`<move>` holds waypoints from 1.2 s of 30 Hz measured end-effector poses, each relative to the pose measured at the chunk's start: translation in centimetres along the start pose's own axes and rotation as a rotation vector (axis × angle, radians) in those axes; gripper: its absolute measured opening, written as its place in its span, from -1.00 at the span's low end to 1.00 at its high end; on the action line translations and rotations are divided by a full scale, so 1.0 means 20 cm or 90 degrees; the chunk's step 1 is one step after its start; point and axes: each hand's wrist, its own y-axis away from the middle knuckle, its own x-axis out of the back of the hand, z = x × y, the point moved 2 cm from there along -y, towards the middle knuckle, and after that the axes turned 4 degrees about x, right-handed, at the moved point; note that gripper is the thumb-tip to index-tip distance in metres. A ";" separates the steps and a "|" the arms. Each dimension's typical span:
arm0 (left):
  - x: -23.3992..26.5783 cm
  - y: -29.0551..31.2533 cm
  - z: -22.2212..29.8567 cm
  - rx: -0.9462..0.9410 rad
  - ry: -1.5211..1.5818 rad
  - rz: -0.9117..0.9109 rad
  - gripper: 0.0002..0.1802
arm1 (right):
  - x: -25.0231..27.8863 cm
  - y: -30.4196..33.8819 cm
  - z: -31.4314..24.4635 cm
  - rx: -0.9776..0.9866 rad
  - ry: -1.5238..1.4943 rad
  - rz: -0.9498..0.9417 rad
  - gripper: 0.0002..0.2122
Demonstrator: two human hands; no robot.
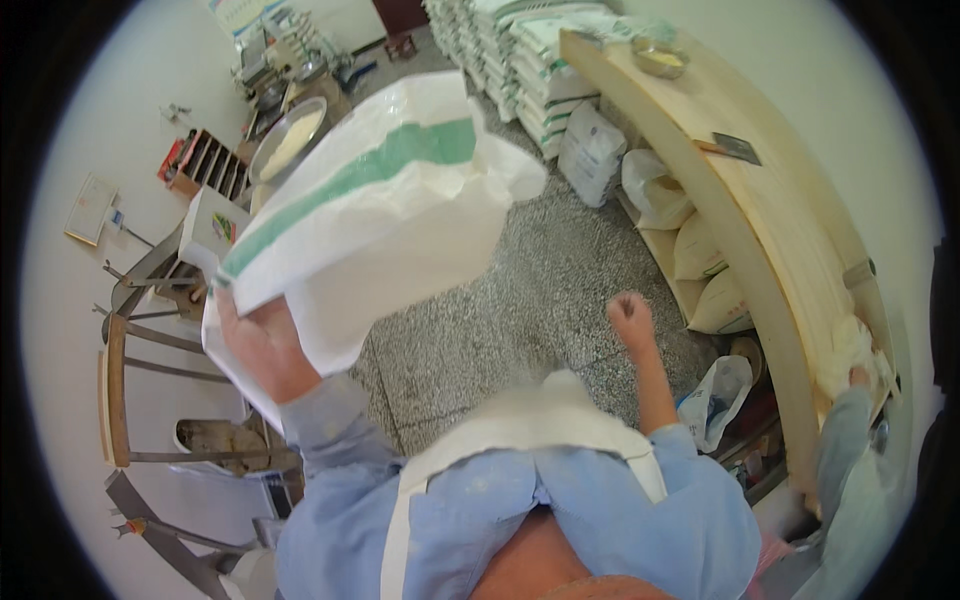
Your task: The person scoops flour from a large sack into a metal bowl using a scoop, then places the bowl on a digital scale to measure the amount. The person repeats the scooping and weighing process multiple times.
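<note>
A large white sack [400, 235] with a green stripe is raised on the left, crumpled and hanging slack. My left hand [262, 340] grips it by its lower left edge, with part of the fingers hidden behind the material. Well apart from it, my right hand [630, 318] is closed in a fist over the speckled floor, with nothing visible in it. A white apron [520, 425] covers my front over blue clothing.
Along the right runs a long wooden worktable [770, 210] bearing a dough cutter [738, 149] and a metal bowl [658, 60]. A co-worker's hand [858, 378] touches dough [845, 355] there. Stacked sacks [545, 75] stand behind; a large basin [288, 140] and wooden rack [118, 390] are left.
</note>
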 end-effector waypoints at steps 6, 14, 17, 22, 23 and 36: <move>0.02 -0.63 -0.33 0.065 0.021 0.169 -0.64 | -0.13 -0.82 -0.59 0.418 0.145 0.035 -0.47; 0.32 -1.41 -0.96 0.018 -0.409 -0.020 -0.58 | -0.68 -1.68 -0.74 0.234 -0.064 -0.132 -0.84; 0.47 -1.86 -1.20 0.234 0.138 0.209 -0.50 | -0.86 -1.98 -0.83 0.371 -0.196 -0.169 -0.90; 0.45 -2.41 -1.63 0.339 0.240 0.218 -0.30 | -1.12 -2.45 -1.04 0.356 -0.307 -0.237 -0.97; 0.43 -2.47 -1.71 0.385 0.209 0.200 -0.28 | -1.19 -2.52 -1.07 0.337 -0.275 -0.276 -0.97; 0.22 -3.53 -2.74 0.657 -0.277 -0.118 -0.12 | -2.18 -3.81 -1.00 0.391 -0.078 -0.691 -0.69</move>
